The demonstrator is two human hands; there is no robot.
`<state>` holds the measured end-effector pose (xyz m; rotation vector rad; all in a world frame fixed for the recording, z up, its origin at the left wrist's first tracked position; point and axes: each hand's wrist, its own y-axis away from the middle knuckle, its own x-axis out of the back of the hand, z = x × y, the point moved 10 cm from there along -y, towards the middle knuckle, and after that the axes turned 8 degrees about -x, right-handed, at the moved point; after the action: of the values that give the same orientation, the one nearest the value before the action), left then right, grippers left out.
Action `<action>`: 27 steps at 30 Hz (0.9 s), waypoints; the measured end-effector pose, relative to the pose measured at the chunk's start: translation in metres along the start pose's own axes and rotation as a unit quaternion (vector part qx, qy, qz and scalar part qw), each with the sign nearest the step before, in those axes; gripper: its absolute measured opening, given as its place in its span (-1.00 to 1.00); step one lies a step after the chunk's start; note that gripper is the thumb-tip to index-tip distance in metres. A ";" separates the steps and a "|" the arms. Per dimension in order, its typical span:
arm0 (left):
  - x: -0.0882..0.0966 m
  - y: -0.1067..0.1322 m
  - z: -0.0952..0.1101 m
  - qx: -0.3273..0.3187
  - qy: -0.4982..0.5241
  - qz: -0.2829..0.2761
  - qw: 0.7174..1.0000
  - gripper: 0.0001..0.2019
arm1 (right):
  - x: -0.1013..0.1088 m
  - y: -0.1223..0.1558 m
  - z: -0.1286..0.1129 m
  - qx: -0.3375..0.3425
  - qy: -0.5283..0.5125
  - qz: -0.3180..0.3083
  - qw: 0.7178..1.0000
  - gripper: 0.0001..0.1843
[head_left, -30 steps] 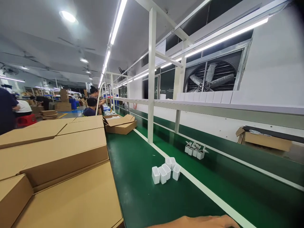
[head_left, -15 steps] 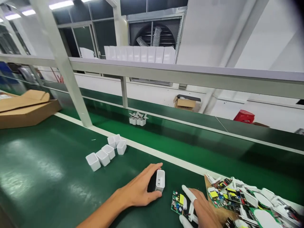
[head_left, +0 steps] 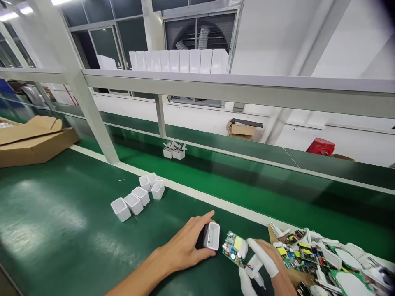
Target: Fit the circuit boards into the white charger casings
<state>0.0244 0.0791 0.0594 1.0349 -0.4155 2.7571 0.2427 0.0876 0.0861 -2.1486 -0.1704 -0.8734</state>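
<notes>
My left hand (head_left: 188, 242) is closed around a white plastic charger housing (head_left: 212, 236), thumb and forefinger at its sides. The housing's open end faces right, with small slots inside. White finger cots cover the fingertips of my right hand (head_left: 262, 263), which pinches a green circuit board (head_left: 235, 247) with a yellow component. Thin wires run from the board to a white plastic piece (head_left: 255, 265) beneath my fingers. The board is just right of the housing, apart from it. Several white open housings (head_left: 133, 203) stand on the green worktop to the left.
To the right, a heap of circuit boards and white parts (head_left: 327, 259) lies on cardboard. Several filled housings (head_left: 174, 151) sit on the green belt (head_left: 216, 172) behind the pale strip. A cardboard box (head_left: 37, 144) is at far left. A white post (head_left: 92, 111) rises from the table edge.
The housing in my left hand has turned a little to the right. My right hand has brought the board up and tilted it toward the housing. The filled housings on the belt have shifted left.
</notes>
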 end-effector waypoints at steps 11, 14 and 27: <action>-0.011 -0.003 0.035 -0.116 -0.047 0.015 0.992 -0.05 | -0.001 -0.001 -0.037 0.126 0.111 0.033 0.985 -0.38; -0.012 -0.004 0.037 -0.116 -0.049 0.007 0.992 -0.06 | -0.003 -0.001 -0.038 0.128 0.123 0.028 0.984 -0.34; -0.018 -0.007 0.037 -0.113 -0.048 -0.007 0.992 -0.06 | 0.009 -0.013 -0.052 0.095 0.104 0.046 0.989 -0.35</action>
<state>0.0623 0.0730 0.0751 1.1090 -0.7130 2.5793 0.2163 0.0576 0.1233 -1.8617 -0.0459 -0.9807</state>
